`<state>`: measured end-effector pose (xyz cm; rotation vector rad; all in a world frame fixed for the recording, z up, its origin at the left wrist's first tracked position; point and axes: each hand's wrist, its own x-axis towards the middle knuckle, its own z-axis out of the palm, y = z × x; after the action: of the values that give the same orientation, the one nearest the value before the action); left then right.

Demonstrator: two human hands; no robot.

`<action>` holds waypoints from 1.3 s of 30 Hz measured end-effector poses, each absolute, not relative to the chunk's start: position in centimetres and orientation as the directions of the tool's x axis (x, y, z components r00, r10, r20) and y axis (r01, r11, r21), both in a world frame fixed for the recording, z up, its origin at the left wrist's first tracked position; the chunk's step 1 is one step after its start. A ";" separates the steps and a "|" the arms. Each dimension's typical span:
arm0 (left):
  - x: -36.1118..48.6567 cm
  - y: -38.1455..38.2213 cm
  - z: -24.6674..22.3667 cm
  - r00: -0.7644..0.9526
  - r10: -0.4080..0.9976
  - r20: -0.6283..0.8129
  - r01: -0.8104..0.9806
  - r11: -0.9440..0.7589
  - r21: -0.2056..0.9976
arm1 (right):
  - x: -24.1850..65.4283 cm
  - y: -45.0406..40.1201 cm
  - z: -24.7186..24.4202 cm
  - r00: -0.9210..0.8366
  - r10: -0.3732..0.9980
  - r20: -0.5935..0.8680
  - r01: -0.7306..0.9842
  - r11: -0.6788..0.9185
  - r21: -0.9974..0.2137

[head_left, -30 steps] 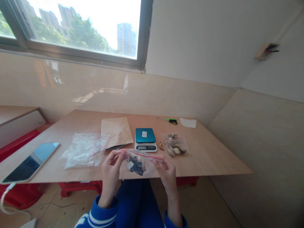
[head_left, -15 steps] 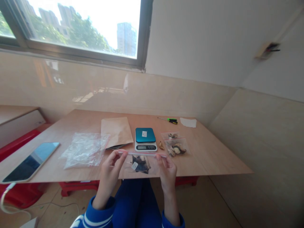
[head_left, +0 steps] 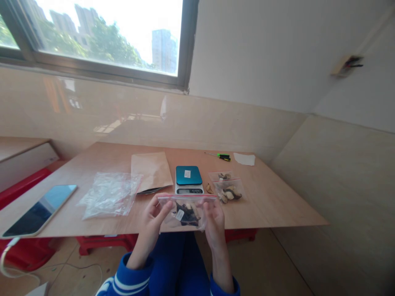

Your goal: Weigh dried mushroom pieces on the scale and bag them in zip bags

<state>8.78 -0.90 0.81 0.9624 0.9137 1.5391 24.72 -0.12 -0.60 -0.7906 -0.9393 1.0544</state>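
Between my hands is a clear zip-lock bag with a red strip along its top, holding dark and pale dried pieces and a small white packet. My left hand grips its left side, thumb in front. On the right side, my right hand grips it the same way. Just beyond the bag stands a kitchen scale with a blue-green top; the bag's upper edge overlaps its front. Right of the scale lies a loose dried piece, beside two filled zip-lock bags.
At left are a pile of clear plastic bags, a phone and a brown paper pouch. Toward the back right lie screwdrivers and a white paper piece. The table's front edge runs near my hands.
My hands have come closer together and slid from the bag's top corners down onto its sides. The bag is slightly higher and now overlaps the front of the scale.
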 end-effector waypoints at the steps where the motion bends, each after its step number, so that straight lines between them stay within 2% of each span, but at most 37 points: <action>1: 8.8 -0.9 0.7 -0.125 0.984 0.128 -0.345 -0.164 0.924 | 24.6 -0.1 -0.6 0.190 0.956 0.222 -0.376 0.280 -0.883; 5: 8.7 -0.7 0.7 -0.166 0.977 0.134 -0.271 -0.175 0.947 | 24.1 0.0 -0.6 0.159 0.982 0.106 -0.445 0.167 -0.880; 9: 8.5 -0.7 1.0 -0.189 0.974 0.129 -0.251 -0.175 0.952 | 24.1 0.2 -0.9 0.130 0.989 0.072 -0.440 0.123 -0.890; 13: 8.2 -0.8 1.2 -0.210 0.963 0.166 -0.166 -0.203 0.965 | 24.4 0.4 -1.3 0.200 0.974 0.109 -0.331 0.171 -0.928; 18: 7.8 -1.1 1.6 -0.221 0.954 0.203 -0.068 -0.223 0.972 | 24.5 0.3 -1.1 0.320 0.920 0.226 -0.156 0.286 -0.945; 23: 8.1 -1.2 1.7 -0.219 0.953 0.208 -0.129 -0.239 0.962 | 24.6 0.0 -0.9 0.340 0.912 0.228 -0.175 0.300 -0.938; 28: 8.4 -1.2 1.0 -0.104 0.975 0.197 -0.246 -0.217 0.945 | 24.9 -0.4 -0.4 0.174 0.966 0.190 -0.410 0.246 -0.878; 30: 8.4 -1.2 0.8 -0.057 0.983 0.177 -0.280 -0.186 0.942 | 24.9 -0.5 -0.3 0.109 0.974 0.198 -0.443 0.226 -0.868; 33: 8.4 -1.2 0.9 -0.013 0.992 0.126 -0.270 -0.125 0.955 | 24.8 -0.4 -0.6 0.065 0.982 0.179 -0.387 0.190 -0.902; 37: 8.4 -1.1 1.2 -0.030 0.991 0.129 -0.216 -0.133 0.967 | 24.6 0.0 -1.4 0.186 0.978 0.093 -0.290 0.145 -0.946; 39: 8.4 -1.1 1.3 -0.064 0.985 0.160 -0.175 -0.169 0.970 | 24.6 0.1 -1.5 0.211 0.972 0.103 -0.235 0.153 -0.960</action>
<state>8.36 -1.07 1.32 1.1675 1.0259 1.4471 24.63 0.10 -1.49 -1.0192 -0.9418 1.0809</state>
